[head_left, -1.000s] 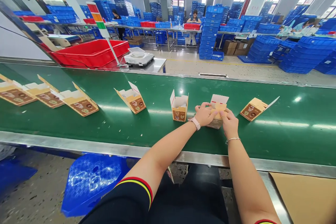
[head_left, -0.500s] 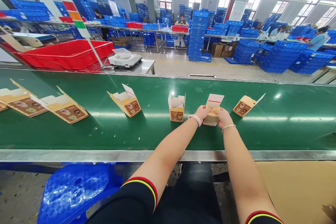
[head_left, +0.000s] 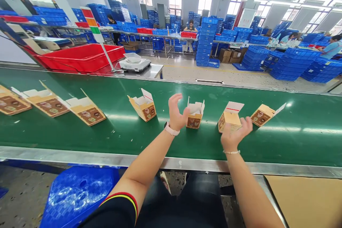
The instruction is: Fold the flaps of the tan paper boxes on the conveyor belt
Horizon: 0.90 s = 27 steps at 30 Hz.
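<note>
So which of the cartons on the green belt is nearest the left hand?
The open carton just right of the left hand, which appears at its left edge; every other carton stands visibly farther from that hand.

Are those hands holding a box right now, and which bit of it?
Nothing looks held. The left hand is open by an open box; the right hand is open before a red-striped box. Touching can't be told.

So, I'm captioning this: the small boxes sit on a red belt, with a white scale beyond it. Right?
The belt is green, not red, as the head view shows; the small boxes sit on it, with a white scale beyond it.
</note>
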Tool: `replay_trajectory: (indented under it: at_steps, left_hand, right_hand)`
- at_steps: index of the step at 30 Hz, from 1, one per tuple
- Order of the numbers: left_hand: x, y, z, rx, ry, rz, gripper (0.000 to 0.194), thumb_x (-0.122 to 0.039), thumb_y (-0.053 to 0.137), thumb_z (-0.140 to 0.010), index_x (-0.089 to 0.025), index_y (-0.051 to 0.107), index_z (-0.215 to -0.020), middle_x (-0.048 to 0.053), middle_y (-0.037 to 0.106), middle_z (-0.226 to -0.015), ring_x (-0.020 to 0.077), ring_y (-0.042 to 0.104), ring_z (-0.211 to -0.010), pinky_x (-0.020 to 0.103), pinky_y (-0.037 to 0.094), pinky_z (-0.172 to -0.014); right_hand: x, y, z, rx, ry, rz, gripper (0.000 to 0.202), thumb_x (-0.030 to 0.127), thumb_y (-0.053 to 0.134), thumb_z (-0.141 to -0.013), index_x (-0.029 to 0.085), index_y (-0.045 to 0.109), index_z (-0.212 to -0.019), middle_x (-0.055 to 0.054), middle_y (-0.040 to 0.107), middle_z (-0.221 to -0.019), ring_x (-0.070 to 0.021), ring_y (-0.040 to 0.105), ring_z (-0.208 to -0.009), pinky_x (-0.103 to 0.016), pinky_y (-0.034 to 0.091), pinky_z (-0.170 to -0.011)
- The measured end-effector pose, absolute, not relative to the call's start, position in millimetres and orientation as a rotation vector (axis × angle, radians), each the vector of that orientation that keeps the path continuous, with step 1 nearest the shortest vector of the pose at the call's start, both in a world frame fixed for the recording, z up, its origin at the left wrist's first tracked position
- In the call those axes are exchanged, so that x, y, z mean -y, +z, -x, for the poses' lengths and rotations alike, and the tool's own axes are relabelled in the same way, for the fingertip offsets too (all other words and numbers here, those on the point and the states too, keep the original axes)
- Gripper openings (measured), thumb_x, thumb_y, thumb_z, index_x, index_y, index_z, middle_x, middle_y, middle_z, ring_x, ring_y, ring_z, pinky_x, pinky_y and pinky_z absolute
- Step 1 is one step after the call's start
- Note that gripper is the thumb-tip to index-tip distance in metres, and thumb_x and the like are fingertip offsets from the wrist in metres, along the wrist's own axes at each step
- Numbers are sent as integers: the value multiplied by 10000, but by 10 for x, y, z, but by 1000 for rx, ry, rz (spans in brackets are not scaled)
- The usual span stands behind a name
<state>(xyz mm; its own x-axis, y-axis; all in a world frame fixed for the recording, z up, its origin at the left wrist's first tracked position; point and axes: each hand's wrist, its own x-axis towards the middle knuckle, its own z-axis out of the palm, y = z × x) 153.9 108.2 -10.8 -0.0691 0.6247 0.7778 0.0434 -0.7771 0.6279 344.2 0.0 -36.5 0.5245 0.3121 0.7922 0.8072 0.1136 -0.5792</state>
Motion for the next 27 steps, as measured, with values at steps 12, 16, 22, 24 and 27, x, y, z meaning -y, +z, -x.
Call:
replay_trajectory:
  at_steps: [12, 16, 22, 24, 27]
  left_hand:
    - [-1138, -545, -1893, -566, 1172, -1569, 629, -494, 648, -760, -209, 451, -1286, 151, 456, -1377, 305, 507, -1203, 458, 447, -948]
    - [-1012, -541, -1939, -611, 1077, -1638, 934, -369, 838, -561, -199, 362, -1347, 178, 405, -1417, 330, 468, -1244, 505, 375, -1041]
    - [-990, -495, -1853, -730, 981, -1402, 1012, -305, 835, -573, -195, 275, -1410, 154, 537, -1291, 263, 568, -1124, 432, 443, -985]
    - [-1052, -478, -1752, -591, 879, -1453, 922, -320, 827, -583, -210, 377, -1380, 126, 571, -1278, 263, 571, -1131, 417, 441, -996]
    - [-1145, -478, -1611, -468, 786, -1590, 626, -425, 728, -702, -212, 555, -1265, 103, 638, -1208, 265, 576, -1141, 407, 450, -993]
  right_hand:
    - [-490, -548, -3385, 1811, -392, 1311, 595, 395, 501, -861, 209, 330, -1399, -167, 484, -1326, -347, 402, -1281, -594, 343, -1018]
    - [-405, -490, -3363, 1781, -417, 1126, 576, 326, 515, -826, 230, 370, -1376, -138, 495, -1249, -340, 424, -1214, -571, 378, -981]
    - [-211, -562, -3134, 1596, -340, 1052, 536, 442, 567, -772, 255, 453, -1261, -123, 446, -1205, -295, 506, -1058, -493, 485, -847]
    - [-253, -566, -3212, 1332, -210, 1134, 542, 513, 530, -789, 236, 444, -1246, -135, 443, -1214, -290, 507, -1066, -461, 508, -797]
    - [-345, -528, -3361, 1136, 297, 1159, 519, 570, 418, -853, 222, 476, -1234, -138, 503, -1236, -268, 543, -1065, -439, 517, -804]
